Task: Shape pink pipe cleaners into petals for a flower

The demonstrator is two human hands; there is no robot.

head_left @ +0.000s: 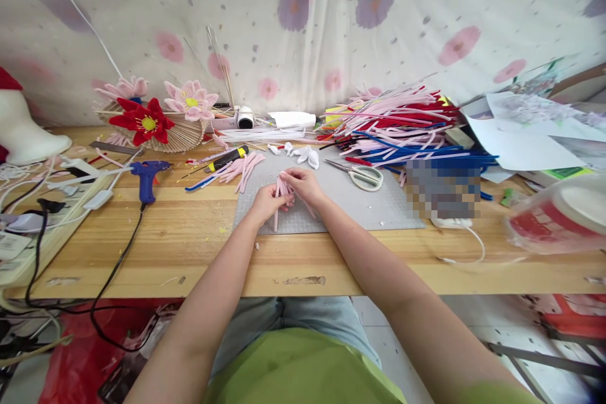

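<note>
Over the grey cutting mat (392,208), my two hands meet around a small bunch of pale pink pipe cleaners (278,208). My left hand (269,203) is closed on the lower part of the bunch. At its top, the fingers of my right hand (303,185) pinch the strips; exactly which ones is hidden. Cut pink pipe cleaners (249,167) lie to the left, on the mat's edge and the table. Several white petal shapes (308,156) rest just beyond my hands. Scissors (363,177) with pale handles lie to the right.
A blue glue gun (146,180) and a power strip (78,214) with cables are at left. Behind stand fuzzy flowers (146,121) on a woven holder. A heap of coloured pipe cleaners (398,117), papers (525,132) and a wrapped cup (563,214) occupy the right.
</note>
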